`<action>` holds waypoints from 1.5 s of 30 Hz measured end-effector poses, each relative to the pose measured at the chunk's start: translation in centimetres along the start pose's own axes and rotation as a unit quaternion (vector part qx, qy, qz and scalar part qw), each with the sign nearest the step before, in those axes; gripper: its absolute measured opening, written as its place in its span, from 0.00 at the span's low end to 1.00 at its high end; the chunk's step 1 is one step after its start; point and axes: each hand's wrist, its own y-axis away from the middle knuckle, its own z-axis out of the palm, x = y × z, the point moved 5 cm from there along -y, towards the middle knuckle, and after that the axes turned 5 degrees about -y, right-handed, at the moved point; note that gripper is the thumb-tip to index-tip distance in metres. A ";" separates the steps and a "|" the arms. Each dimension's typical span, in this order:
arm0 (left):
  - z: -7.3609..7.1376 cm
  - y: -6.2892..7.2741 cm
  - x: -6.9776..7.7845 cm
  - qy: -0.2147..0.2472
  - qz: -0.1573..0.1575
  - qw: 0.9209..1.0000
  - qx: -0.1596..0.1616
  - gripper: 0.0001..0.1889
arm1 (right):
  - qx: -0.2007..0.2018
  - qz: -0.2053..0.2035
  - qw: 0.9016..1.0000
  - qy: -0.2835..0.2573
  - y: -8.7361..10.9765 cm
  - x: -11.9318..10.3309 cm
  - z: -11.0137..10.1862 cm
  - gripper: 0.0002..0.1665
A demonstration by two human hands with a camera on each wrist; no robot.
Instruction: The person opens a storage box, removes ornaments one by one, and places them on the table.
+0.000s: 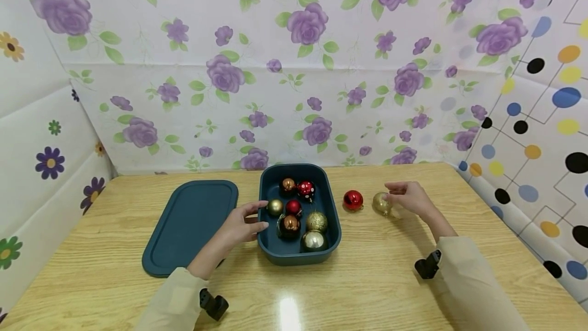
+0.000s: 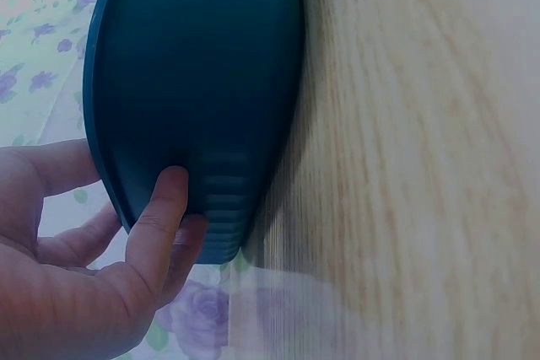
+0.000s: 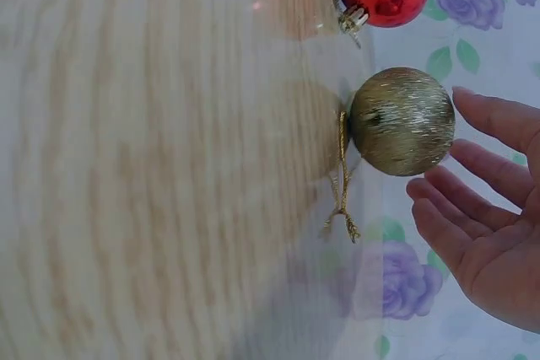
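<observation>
At the left wall of a dark teal rectangular box point(image 1: 335, 234) is my left hand point(image 1: 241, 223). In the left wrist view its fingers point(image 2: 160, 208) lie against the outer wall, while other digits pass behind the rim, so it holds the wall. My right hand point(image 1: 411, 198) reaches over a gold glitter bauble point(image 1: 381, 203) on the table. The right wrist view shows its fingertips right at that bauble, fingers loosely bent and not wrapped round it; a gold string loop hangs from the bauble. Beside it lies a shiny red bauble point(image 1: 352, 200).
Inside the box sit several baubles, among them a dotted red one point(image 1: 305, 189), a small gold one point(image 1: 275, 207) and a pale gold one point(image 1: 314, 240). A flat teal lid point(image 1: 195, 223) lies left of the box. Floral sheeting point(image 1: 275, 91) stands behind the wooden table point(image 1: 367, 285).
</observation>
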 end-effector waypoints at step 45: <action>0.0 0.0 0.0 -0.011 0.002 1.000 0.005 0.27 | -0.148 -0.207 0.967 -0.013 4.7 -12.8 10.2 0.28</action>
